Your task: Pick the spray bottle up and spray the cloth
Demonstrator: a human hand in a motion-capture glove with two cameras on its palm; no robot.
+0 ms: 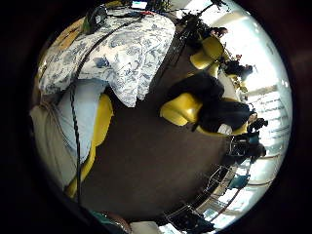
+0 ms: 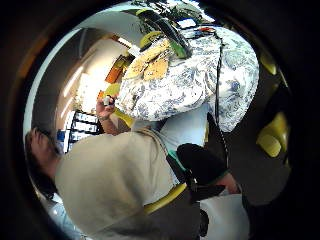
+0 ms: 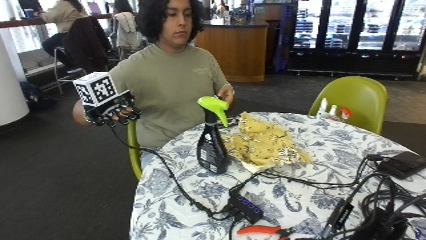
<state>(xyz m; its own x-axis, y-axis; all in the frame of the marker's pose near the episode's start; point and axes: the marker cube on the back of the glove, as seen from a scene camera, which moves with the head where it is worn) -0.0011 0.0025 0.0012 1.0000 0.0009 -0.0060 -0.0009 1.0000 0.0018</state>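
While the person sits behind the desk (image 3: 313,200), its patterned covering carries: one spray bottle (image 3: 212,145), black with a green trigger head, upright near the front edge; one yellow patterned cloth (image 3: 266,142), crumpled, just beside the bottle. Gloved right hand (image 3: 113,112): raised off to the side, well apart from both, fingers (image 3: 123,117) loosely curled, holding nothing. Bare hand (image 3: 225,94): behind the bottle's head.
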